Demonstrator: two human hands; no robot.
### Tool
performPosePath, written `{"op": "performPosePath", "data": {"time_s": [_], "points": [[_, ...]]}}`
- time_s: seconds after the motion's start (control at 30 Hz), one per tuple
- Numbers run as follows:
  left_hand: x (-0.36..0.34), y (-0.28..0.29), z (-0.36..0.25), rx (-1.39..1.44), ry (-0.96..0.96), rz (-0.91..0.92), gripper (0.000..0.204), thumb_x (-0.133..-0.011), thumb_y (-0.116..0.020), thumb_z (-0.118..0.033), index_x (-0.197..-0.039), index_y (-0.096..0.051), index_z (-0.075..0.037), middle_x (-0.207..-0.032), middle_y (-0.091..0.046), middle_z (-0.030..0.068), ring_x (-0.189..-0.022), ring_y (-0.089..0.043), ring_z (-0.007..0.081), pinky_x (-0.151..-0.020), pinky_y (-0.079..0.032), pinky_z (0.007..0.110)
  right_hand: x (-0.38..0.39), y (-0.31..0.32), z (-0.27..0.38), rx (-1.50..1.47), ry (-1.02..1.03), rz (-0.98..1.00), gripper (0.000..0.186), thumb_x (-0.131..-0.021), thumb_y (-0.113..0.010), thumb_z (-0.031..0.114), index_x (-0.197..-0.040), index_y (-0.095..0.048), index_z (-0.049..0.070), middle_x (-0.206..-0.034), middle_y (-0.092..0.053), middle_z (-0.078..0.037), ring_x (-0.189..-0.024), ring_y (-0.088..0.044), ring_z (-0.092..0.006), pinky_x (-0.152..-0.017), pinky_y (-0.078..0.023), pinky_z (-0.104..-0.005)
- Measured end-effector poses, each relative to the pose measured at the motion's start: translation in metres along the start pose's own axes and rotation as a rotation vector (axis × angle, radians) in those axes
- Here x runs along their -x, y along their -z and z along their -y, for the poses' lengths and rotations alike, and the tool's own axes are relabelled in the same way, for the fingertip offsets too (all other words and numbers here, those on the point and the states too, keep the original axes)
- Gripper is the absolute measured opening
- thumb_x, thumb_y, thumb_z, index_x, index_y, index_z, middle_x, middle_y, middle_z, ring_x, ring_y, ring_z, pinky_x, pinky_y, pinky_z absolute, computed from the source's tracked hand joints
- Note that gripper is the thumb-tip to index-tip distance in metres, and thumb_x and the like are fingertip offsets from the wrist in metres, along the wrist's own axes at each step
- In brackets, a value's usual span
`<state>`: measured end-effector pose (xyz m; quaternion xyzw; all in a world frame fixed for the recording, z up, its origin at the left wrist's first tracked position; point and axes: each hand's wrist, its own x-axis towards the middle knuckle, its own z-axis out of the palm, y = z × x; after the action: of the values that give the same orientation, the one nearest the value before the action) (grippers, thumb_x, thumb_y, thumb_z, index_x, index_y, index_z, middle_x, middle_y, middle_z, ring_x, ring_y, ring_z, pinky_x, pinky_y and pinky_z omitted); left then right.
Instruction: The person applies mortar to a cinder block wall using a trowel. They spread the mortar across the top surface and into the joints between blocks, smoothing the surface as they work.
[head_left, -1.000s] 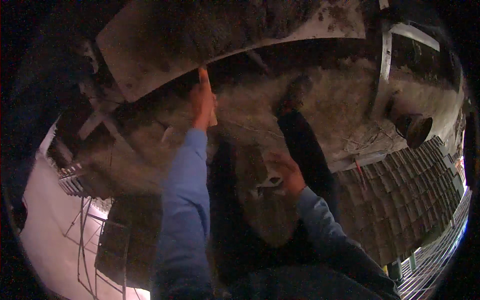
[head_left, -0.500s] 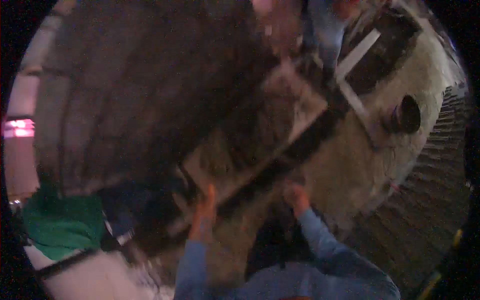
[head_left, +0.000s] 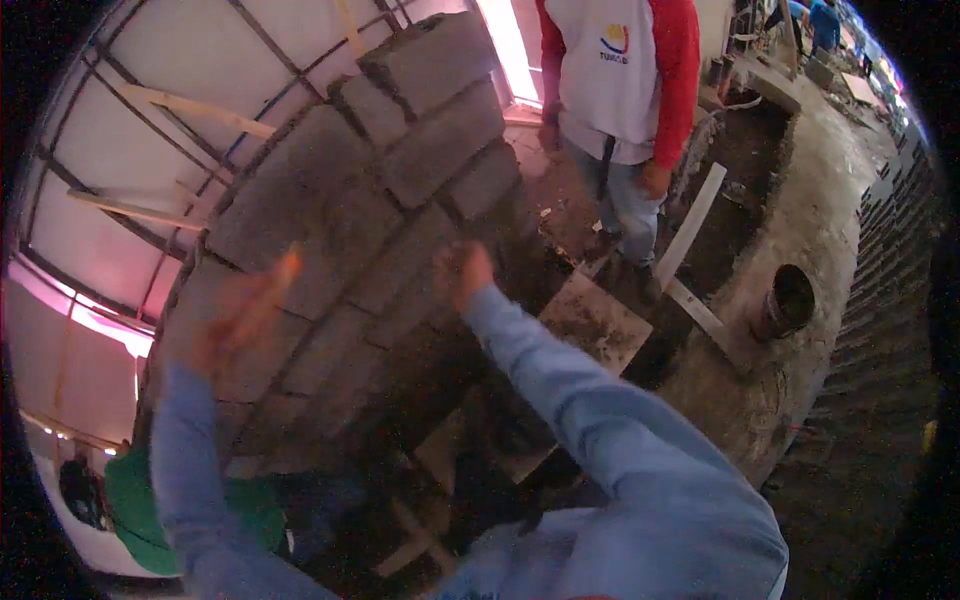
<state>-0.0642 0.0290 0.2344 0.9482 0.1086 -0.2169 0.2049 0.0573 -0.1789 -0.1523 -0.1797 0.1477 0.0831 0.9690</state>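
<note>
A grey block wall (head_left: 330,230) with mortar joints stands in front of me. My left hand (head_left: 240,315) is raised before its left part, fingers stretched out and smeared by motion, with nothing visible in it. Farther right, my right hand (head_left: 464,275) is held up in front of the blocks, its arm reaching across from the lower right. Its fingers are blurred and partly turned away, so whether they are closed does not show. I cannot make out whether either hand touches the wall.
A person in a white and red sweatshirt (head_left: 620,80) stands beyond the wall's right end. Someone in green (head_left: 145,515) is at lower left. Boards (head_left: 595,320), a bucket (head_left: 788,302), an angled white strip (head_left: 692,225) and a dug trench (head_left: 745,160) lie to the right.
The view has tilted up, bringing more of the wall and the person in white and red into sight. Both my hands have risen from low near the boards to before the wall.
</note>
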Motion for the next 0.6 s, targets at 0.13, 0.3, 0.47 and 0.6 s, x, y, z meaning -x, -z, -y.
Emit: {"op": "performPosePath", "data": {"time_s": [0.13, 0.3, 0.47, 0.6], "points": [[-0.102, 0.121, -0.005, 0.208, -0.066, 0.022, 0.038, -0.096, -0.056, -0.050, -0.091, -0.061, -0.013, -0.071, -0.058, -0.0031, -0.048, -0.051, 0.0075, -0.037, -0.039, 0.024, -0.043, -0.135, 0.028, -0.153, 0.136, -0.184, 0.033, -0.093, -0.047, 0.035, -0.110, -0.053, 0.008, -0.103, -0.061, -0.012, -0.089, -0.059, -0.0291, -0.074, -0.046, -0.0461], [-0.217, 0.184, -0.054, 0.228, -0.295, 0.032, 0.041, -0.094, -0.059, -0.052, -0.083, -0.060, -0.013, -0.068, -0.058, -0.0022, -0.045, -0.048, 0.0092, -0.036, -0.036, 0.025, -0.080, -0.195, 0.032, -0.302, 0.266, -0.193, 0.031, -0.093, -0.047, 0.032, -0.111, -0.053, 0.008, -0.108, -0.062, -0.014, -0.095, -0.060, -0.0315, -0.078, -0.048, -0.0472], [-0.340, 0.231, -0.071, 0.264, -0.684, 0.057, 0.042, -0.092, -0.062, -0.052, -0.088, -0.066, -0.011, -0.070, -0.060, -0.0011, -0.053, -0.052, 0.0094, -0.047, -0.042, 0.025, -0.082, -0.183, -0.025, -0.311, 0.231, -0.201, 0.038, -0.094, -0.048, 0.030, -0.121, -0.050, 0.003, -0.123, -0.059, -0.017, -0.108, -0.058, -0.0350, -0.093, -0.047, -0.0460], [-0.405, 0.242, -0.151, 0.052, -0.720, 0.119, 0.048, -0.090, -0.061, -0.057, -0.086, -0.066, -0.010, -0.066, -0.059, -0.0005, -0.052, -0.050, 0.0094, -0.049, -0.042, 0.026, -0.050, -0.086, -0.052, -0.265, 0.241, -0.223, 0.055, -0.101, -0.037, 0.032, -0.147, -0.032, 0.003, -0.151, -0.036, -0.018, -0.134, -0.042, -0.0382, -0.110, -0.039, -0.0498]]}}
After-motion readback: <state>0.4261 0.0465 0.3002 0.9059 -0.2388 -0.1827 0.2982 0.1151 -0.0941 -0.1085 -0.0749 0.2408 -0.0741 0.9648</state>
